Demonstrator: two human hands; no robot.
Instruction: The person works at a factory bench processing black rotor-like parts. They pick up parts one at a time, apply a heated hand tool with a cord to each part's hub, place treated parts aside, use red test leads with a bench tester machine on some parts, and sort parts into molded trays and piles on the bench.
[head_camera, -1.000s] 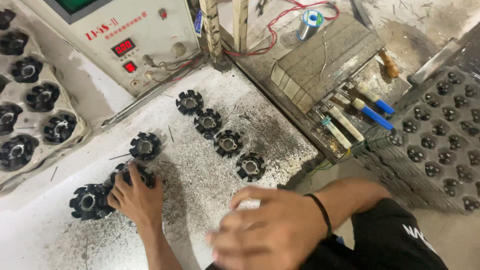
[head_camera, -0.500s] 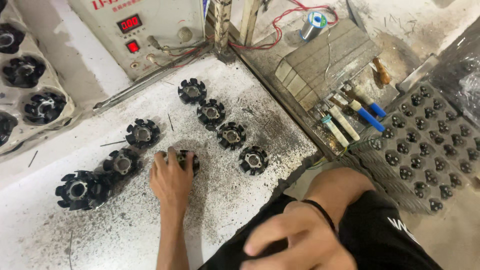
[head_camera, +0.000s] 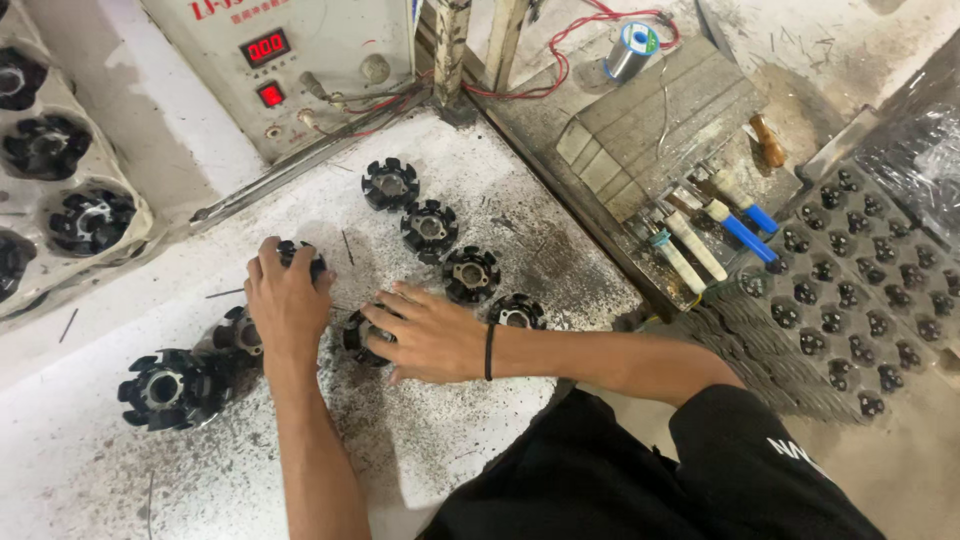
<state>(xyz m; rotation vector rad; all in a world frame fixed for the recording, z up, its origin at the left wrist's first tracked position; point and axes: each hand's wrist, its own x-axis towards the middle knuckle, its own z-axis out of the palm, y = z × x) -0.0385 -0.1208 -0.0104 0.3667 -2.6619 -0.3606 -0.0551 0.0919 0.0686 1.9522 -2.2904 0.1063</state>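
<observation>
A: Head view, left to right. A black, toothed, round metal rotor core (head_camera: 165, 388) lies free on the white, grit-speckled desk (head_camera: 110, 480). The left hand (head_camera: 288, 303) cups a second black core (head_camera: 300, 255), fingers curled over its top; a third core (head_camera: 238, 333) sits just beside its wrist.

B: And the right hand (head_camera: 432, 335)?

A: Fingers spread, closing over a black core (head_camera: 362, 338) near the left hand. Beyond it, four cores run in a diagonal row, from the farthest (head_camera: 390, 184) to the nearest (head_camera: 517, 313).

B: Good handling?

A: Probably grip each core by its rim, seat it flat, and keep the spacing even.
</observation>
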